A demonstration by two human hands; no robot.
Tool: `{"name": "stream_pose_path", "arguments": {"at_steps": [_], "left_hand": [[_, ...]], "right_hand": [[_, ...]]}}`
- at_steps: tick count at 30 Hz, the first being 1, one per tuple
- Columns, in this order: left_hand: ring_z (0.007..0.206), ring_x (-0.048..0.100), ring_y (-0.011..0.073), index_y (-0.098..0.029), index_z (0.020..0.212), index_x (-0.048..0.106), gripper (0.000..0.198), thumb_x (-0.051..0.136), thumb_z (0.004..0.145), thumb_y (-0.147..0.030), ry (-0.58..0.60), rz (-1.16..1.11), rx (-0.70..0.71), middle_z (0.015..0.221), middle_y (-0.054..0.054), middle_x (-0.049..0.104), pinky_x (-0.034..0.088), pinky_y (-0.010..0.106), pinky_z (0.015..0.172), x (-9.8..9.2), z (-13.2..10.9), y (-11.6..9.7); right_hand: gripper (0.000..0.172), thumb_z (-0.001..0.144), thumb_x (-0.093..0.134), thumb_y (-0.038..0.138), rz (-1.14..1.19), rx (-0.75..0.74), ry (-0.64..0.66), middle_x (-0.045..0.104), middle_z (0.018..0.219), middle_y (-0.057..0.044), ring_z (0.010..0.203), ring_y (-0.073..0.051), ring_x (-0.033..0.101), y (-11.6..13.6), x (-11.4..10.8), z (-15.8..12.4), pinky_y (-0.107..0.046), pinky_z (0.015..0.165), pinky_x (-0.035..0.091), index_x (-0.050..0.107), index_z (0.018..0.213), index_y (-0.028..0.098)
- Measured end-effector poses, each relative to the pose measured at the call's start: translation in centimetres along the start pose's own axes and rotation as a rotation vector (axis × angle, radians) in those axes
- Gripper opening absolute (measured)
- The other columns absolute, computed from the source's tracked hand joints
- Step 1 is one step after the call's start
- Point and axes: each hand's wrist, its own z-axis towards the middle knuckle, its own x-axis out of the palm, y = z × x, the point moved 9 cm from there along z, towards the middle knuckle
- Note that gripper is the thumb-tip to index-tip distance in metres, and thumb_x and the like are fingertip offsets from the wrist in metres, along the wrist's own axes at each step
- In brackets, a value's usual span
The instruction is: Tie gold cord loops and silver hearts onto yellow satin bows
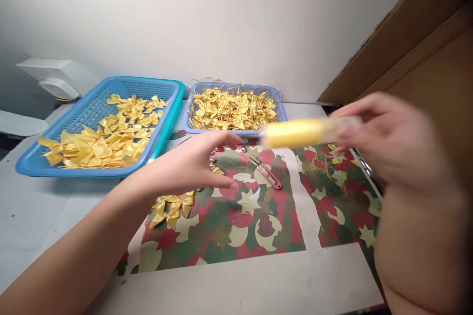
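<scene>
My right hand (391, 138) grips one end of a spool of yellow thread (295, 133), held level above the mat and blurred by motion. Fingers apart, my left hand (207, 162) hovers over the mat with nothing in its grasp. Just right of it lies a pair of pink thread snips (266, 173), with a loose loop of thread near the blades. Partly hidden by my left hand are some small metal bells (212, 160). A few yellow ribbon bows (172, 209) rest below my left wrist.
A blue basket (74, 172) of yellow bows stands at left, stacked on a teal one (173, 108). Behind the mat, another blue basket (281, 108) holds bows with gold rings. A patterned mat (221, 241) covers the table. Cardboard (417, 44) rises at right; thread scraps (321, 165) lie nearby.
</scene>
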Motion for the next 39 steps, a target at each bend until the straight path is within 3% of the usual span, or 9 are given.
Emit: {"name": "stream_pose_path", "arguments": {"at_steps": [2, 3, 7, 10, 14, 22, 28, 34, 39], "left_hand": [[0.116, 0.054, 0.0268, -0.028, 0.126, 0.052, 0.068, 0.076, 0.068, -0.054, -0.017, -0.048, 0.009, 0.130, 0.005, 0.058, 0.046, 0.032, 0.088, -1.4, -0.7, 0.0], [0.115, 0.055, 0.0267, -0.027, 0.125, 0.052, 0.069, 0.076, 0.067, -0.055, -0.013, -0.067, 0.010, 0.129, 0.006, 0.058, 0.045, 0.033, 0.088, -1.8, -1.0, 0.0], [0.105, 0.058, 0.0247, -0.024, 0.114, 0.056, 0.054, 0.073, 0.072, -0.053, -0.040, -0.106, -0.009, 0.120, 0.006, 0.062, 0.046, 0.034, 0.084, -2.6, -1.3, 0.2], [0.102, 0.059, 0.0228, -0.023, 0.107, 0.059, 0.043, 0.072, 0.076, -0.049, -0.057, -0.143, -0.013, 0.114, 0.004, 0.064, 0.046, 0.034, 0.084, -2.7, -0.9, 0.3], [0.104, 0.060, 0.0212, -0.023, 0.106, 0.064, 0.036, 0.070, 0.079, -0.047, 0.004, -0.245, 0.009, 0.113, 0.004, 0.066, 0.048, 0.035, 0.090, -2.6, -0.7, 0.7], [0.117, 0.057, 0.0218, -0.033, 0.130, 0.058, 0.055, 0.072, 0.077, -0.026, 0.138, -0.147, 0.139, 0.135, 0.002, 0.060, 0.050, 0.029, 0.089, -2.8, -1.9, 0.1], [0.085, 0.067, 0.0192, -0.023, 0.099, 0.075, 0.030, 0.069, 0.080, -0.046, -0.073, -0.026, 0.105, 0.097, 0.004, 0.076, 0.050, 0.028, 0.070, -3.3, -1.3, -1.0], [0.063, 0.065, 0.0128, -0.022, 0.076, 0.076, 0.019, 0.065, 0.085, -0.035, -0.174, 0.035, 0.125, 0.074, 0.000, 0.076, 0.046, 0.025, 0.059, -3.3, -1.1, -1.2], [0.069, 0.066, 0.0126, -0.021, 0.076, 0.071, 0.019, 0.061, 0.088, -0.032, -0.276, 0.006, 0.170, 0.078, 0.000, 0.075, 0.047, 0.025, 0.062, -4.4, -1.4, -1.5]], "right_hand": [[0.035, 0.071, 0.078, 0.045, 0.324, 0.103, 0.307, 0.065, 0.088, -0.005, 0.054, -0.012, 0.059, 0.6, 7.3, -0.6, -0.029, 0.049, 0.053, 0.057, 0.085, 0.021], [0.035, 0.072, 0.078, 0.044, 0.423, 0.151, 0.375, 0.064, 0.085, -0.003, 0.053, -0.010, 0.058, 0.4, 9.7, -0.7, -0.028, 0.050, 0.054, 0.056, 0.084, 0.020], [0.037, 0.075, 0.077, 0.044, 0.639, 0.294, 0.465, 0.061, 0.083, -0.001, 0.055, -0.008, 0.057, -1.5, 13.7, -1.1, -0.025, 0.052, 0.055, 0.053, 0.085, 0.018], [0.035, 0.077, 0.076, 0.043, 0.669, 0.297, 0.490, 0.060, 0.089, -0.002, 0.059, -0.008, 0.057, -1.9, 13.8, -1.4, -0.024, 0.053, 0.056, 0.053, 0.086, 0.018], [0.030, 0.076, 0.078, 0.032, 0.672, 0.136, 0.531, 0.059, 0.097, -0.003, 0.074, -0.012, 0.061, -0.4, 13.2, -1.4, -0.024, 0.059, 0.056, 0.054, 0.088, 0.020], [0.024, 0.079, 0.077, 0.023, 0.622, -0.067, 0.562, 0.060, 0.103, -0.003, 0.089, -0.015, 0.062, 0.8, 11.9, -1.1, -0.026, 0.070, 0.055, 0.057, 0.092, 0.024], [0.023, 0.079, 0.076, 0.022, 0.585, -0.064, 0.527, 0.060, 0.103, -0.003, 0.086, -0.014, 0.062, 1.0, 11.6, -1.2, -0.025, 0.069, 0.056, 0.057, 0.091, 0.023], [0.025, 0.077, 0.079, 0.020, 0.611, -0.050, 0.536, 0.062, 0.102, -0.004, 0.088, -0.014, 0.063, 0.7, 12.0, -1.2, -0.024, 0.070, 0.057, 0.059, 0.091, 0.022], [0.022, 0.079, 0.077, 0.023, 0.639, 0.022, 0.533, 0.063, 0.098, -0.003, 0.083, -0.012, 0.064, -0.1, 12.1, -0.7, -0.021, 0.064, 0.057, 0.058, 0.090, 0.021]]}}
